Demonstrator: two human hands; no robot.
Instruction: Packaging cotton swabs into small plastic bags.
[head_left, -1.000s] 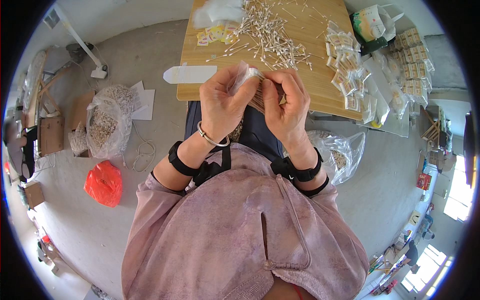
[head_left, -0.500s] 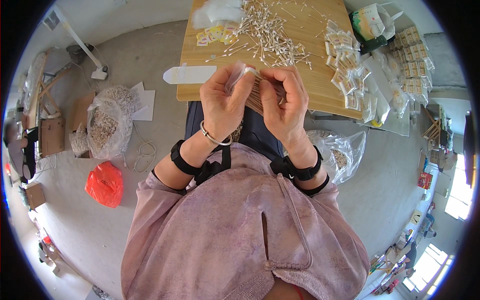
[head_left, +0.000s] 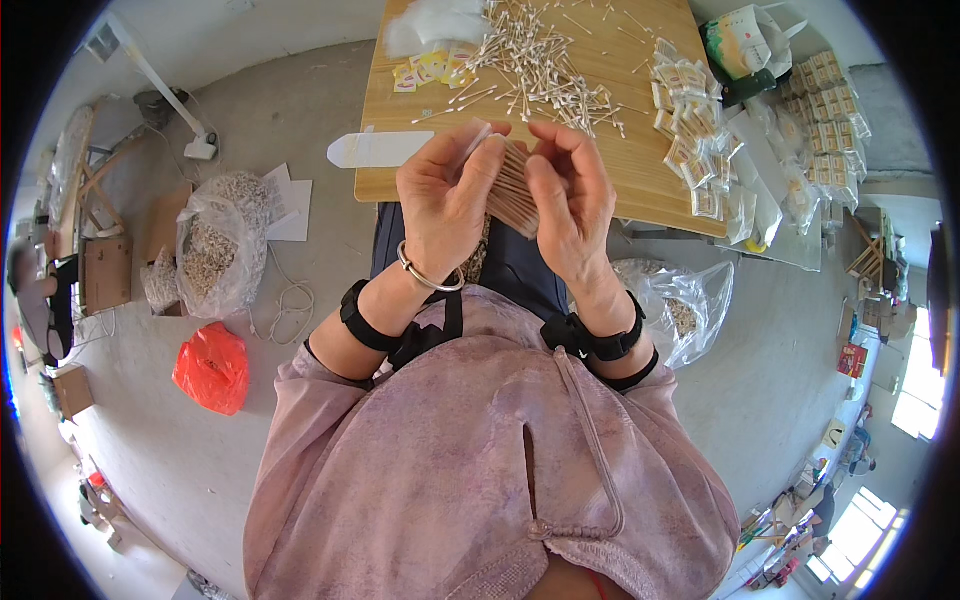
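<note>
Main risk, as I judge it: the bundle of wooden-stemmed swabs [head_left: 512,190] fans out and sticks slip from the bottom, dropping into the lap or onto the concrete floor [head_left: 300,100], b/c it's pinched only at the sides w/ nothing under it. Tilting it further would likely do the same. Bundle sits just in front of the near edge of the wooden table [head_left: 620,170], raised above the lap, between both hands. Left hand [head_left: 445,195] is curled partway closed, fingers wrapped on the bundle's left side, thumb up near its top; silver bangle on the wrist, black strap further down the forearm. Right hand [head_left: 568,195] is likewise half-closed, fingertips bent in onto the bundle's right side, palm facing left; black strap on that wrist too. Both forearms rise from the lower edge, elbows out. On the table beyond: loose pile of swabs [head_left: 530,60], small packed sachets [head_left: 690,120] to its right.
</note>
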